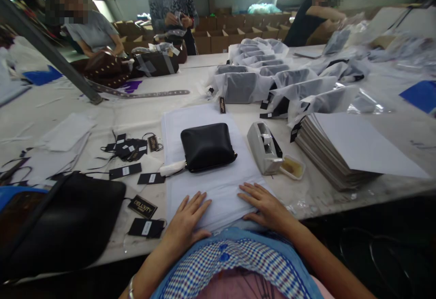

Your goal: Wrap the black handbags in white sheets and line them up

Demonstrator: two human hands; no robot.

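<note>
My left hand (190,217) lies flat with fingers spread on the near left part of a white paper sheet (218,199). On the near right part of the same sheet rests my right hand (260,201), its fingers also stretched out. Neither hand holds anything. Beyond them, on the sheet, sits a black zip pouch (208,147) with a white-wrapped strap (172,168) sticking out at its left. A tape dispenser (265,147) stands right of the sheet, beside a small dish (292,168). Black hang tags (143,206) lie to the left.
A larger black bag (64,217) fills the near left edge. On the right is a stack of paper sheets (327,158). Several bags in white wrapping (241,85) stand behind. A metal post (51,44) slants across the left. Three people work across the table.
</note>
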